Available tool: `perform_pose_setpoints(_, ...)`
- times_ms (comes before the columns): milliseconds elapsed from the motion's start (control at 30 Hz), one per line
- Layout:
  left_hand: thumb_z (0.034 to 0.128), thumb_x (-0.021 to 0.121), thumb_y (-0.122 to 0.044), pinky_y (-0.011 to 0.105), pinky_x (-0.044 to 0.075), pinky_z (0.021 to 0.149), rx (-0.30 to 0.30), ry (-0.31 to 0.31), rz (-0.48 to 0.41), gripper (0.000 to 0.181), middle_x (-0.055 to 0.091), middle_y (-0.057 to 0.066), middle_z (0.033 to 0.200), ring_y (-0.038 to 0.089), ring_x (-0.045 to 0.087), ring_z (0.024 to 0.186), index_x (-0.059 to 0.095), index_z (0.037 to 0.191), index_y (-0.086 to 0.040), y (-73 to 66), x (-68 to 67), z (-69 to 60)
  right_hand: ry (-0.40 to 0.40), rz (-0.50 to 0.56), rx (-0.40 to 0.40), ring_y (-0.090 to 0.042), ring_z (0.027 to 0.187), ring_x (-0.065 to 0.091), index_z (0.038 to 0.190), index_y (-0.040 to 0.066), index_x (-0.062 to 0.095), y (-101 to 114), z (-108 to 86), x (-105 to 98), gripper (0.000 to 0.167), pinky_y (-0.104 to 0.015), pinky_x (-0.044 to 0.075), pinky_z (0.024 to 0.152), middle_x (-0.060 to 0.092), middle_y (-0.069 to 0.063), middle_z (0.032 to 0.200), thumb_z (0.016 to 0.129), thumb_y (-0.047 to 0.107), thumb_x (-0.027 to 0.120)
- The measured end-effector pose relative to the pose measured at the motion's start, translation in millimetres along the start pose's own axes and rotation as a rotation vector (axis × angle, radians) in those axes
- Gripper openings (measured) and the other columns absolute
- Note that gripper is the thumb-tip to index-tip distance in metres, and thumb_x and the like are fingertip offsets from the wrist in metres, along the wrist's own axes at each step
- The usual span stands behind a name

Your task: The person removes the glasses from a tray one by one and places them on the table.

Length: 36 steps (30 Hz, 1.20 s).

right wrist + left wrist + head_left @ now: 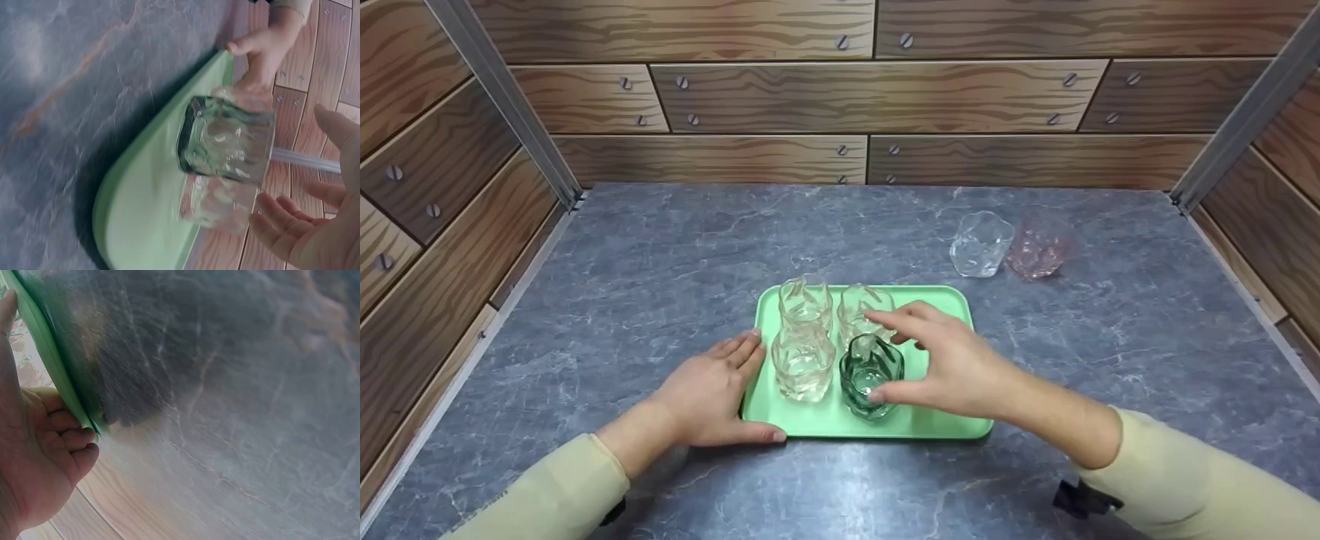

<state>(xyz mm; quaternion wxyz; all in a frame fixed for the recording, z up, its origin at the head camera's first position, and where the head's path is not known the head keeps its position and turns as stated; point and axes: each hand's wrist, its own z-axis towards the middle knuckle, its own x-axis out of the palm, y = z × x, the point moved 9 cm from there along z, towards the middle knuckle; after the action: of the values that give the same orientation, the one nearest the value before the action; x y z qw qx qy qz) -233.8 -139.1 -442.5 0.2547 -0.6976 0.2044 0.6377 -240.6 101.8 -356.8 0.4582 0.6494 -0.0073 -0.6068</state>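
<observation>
On the light green tray (pixel 937 352) stand a dark green tumbler (pixel 870 375) and three clear tumblers, one at the back left (pixel 804 300), one at the back right (pixel 855 300) and one at the front left (pixel 802 367). My right hand (pixel 945 360) is around the green tumbler, thumb at the front and fingers behind. The right wrist view shows that hand's fingers (pixel 281 222) spread, with a gap between them and the green glass (pixel 225 140). My left hand (pixel 709 394) rests against the tray's left side, its thumb along the front edge and fingers extended along the rim.
Behind the tray, to the right, a clear tumbler (pixel 981 246) and a pinkish tumbler (pixel 1037 249) stand side by side on the grey marbled table (pixel 660 255). Wood-patterned walls (pixel 877 97) enclose the table at the back and both sides.
</observation>
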Motion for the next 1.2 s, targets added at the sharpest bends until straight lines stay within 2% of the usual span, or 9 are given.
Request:
perform_pose_setpoints(233,0.0866,0.052,-0.091,0.051,0.032,0.125,-0.003,0.009,0.001,0.126,0.032,0.033,0.164,0.046,0.033,0.153,0.038,0.157,0.013,-0.3,0.3,0.7,-0.017,-0.066,0.071,-0.023,0.106,0.061,0.157,0.019,0.056,-0.6,1.0,16.2,0.096,-0.042,0.054,0.090,0.060,-0.002,0.126,0.076,0.057,0.092)
perform_pose_setpoints(533,0.0868,0.052,-0.090,0.052,0.032,0.125,0.000,0.006,-0.002,0.126,0.032,0.033,0.163,0.046,0.034,0.153,0.038,0.157,0.013,-0.4,0.2,0.9,-0.040,-0.134,0.174,-0.023,0.101,0.063,0.159,0.025,0.053,-3.5,0.6,29.4,0.099,-0.043,0.057,0.088,0.056,-0.004,0.134,0.073,0.053,0.095)
perform_pose_setpoints(767,0.0867,0.053,-0.090,0.052,0.033,0.125,-0.001,-0.004,-0.001,0.126,0.033,0.034,0.163,0.046,0.034,0.153,0.038,0.157,0.013,0.3,0.5,0.3,-0.060,-0.136,0.166,-0.022,0.093,0.063,0.156,0.021,0.056,-3.6,1.9,34.3,0.094,-0.043,0.057,0.082,0.055,-0.007,0.134,0.075,0.047,0.095)
perform_pose_setpoints(1033,0.0867,0.050,-0.091,0.051,0.033,0.125,0.009,-0.016,0.005,0.126,0.034,0.034,0.163,0.046,0.035,0.153,0.039,0.157,0.013,-0.1,-0.1,0.2,-0.056,-0.093,0.210,-0.026,0.106,0.064,0.155,0.022,0.058,-11.8,2.1,36.9,0.093,-0.047,0.056,0.094,0.055,-0.003,0.131,0.073,0.045,0.097)
perform_pose_setpoints(1200,0.0865,0.049,-0.092,0.051,0.032,0.125,0.001,-0.002,0.010,0.127,0.033,0.033,0.164,0.045,0.034,0.153,0.038,0.158,0.013,0.5,0.8,0.9,-0.067,-0.079,0.201,-0.027,0.110,0.064,0.154,0.023,0.059,-13.7,2.3,37.5,0.092,-0.048,0.055,0.097,0.055,-0.001,0.130,0.073,0.045,0.096)
